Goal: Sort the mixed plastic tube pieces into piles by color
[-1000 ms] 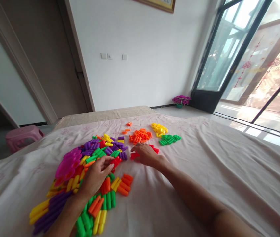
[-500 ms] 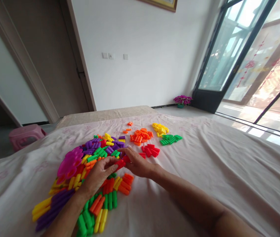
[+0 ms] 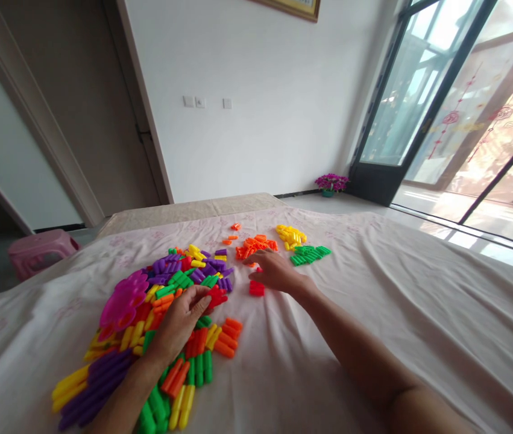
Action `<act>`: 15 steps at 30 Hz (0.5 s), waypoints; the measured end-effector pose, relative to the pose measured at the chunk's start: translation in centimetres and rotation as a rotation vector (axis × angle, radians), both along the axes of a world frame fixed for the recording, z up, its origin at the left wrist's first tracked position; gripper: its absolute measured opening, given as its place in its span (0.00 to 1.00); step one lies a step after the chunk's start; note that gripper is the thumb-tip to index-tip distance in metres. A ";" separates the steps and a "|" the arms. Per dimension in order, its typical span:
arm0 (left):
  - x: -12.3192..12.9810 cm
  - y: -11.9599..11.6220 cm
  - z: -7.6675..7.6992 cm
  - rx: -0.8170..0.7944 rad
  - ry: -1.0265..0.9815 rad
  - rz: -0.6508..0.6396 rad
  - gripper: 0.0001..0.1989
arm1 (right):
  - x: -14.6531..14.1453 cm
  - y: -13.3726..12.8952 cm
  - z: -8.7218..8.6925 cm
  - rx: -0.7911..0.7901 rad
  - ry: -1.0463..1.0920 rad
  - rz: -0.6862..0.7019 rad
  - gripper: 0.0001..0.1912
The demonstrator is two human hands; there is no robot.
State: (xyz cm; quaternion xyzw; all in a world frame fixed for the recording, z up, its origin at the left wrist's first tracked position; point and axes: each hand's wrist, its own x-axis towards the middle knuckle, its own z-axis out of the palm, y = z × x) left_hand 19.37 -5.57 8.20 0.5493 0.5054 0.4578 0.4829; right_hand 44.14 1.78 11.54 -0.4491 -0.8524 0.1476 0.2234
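Nearest in, well this side of the orange cluster (image 3: 256, 246), green bars (image 3: 202, 367) and yellow bars (image 3: 182, 407) lie loose beside the left forearm; a low drag of that arm could scatter them. Farther up, left of the orange cluster and nearer, here's the left hand (image 3: 184, 312), grip closed, thumb against fingers, on red pieces (image 3: 217, 296) jutting past the fingertips. Pinched at one end only, they might slip into the mixed pile (image 3: 137, 333) and get lost among the colours! Just this side of the orange cluster hangs the right hand (image 3: 276, 272), palm down, fingers loosely parted above a red stack (image 3: 257, 288); whether they pinch anything, I can't tell. Fingertips that close could knock orange into red on a hasty swing. Right of the orange cluster, the green cluster (image 3: 310, 255) sits near the yellow cluster (image 3: 290, 235) behind; a tug on the rumpled cloth (image 3: 374, 289) could mingle them.
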 end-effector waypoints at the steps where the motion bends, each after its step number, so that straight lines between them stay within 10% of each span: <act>1: 0.2 0.0 0.0 -0.004 -0.014 -0.007 0.22 | -0.4 -0.3 0.2 -0.014 0.064 0.029 0.17; 6: 0.3 -0.2 0.1 -0.026 -0.048 -0.052 0.22 | -4.4 -2.8 -1.4 -0.275 0.374 0.230 0.19; 15: 0.2 0.0 -0.2 -0.035 -0.078 -0.098 0.20 | -6.1 -3.4 -3.2 -0.570 0.684 0.201 0.13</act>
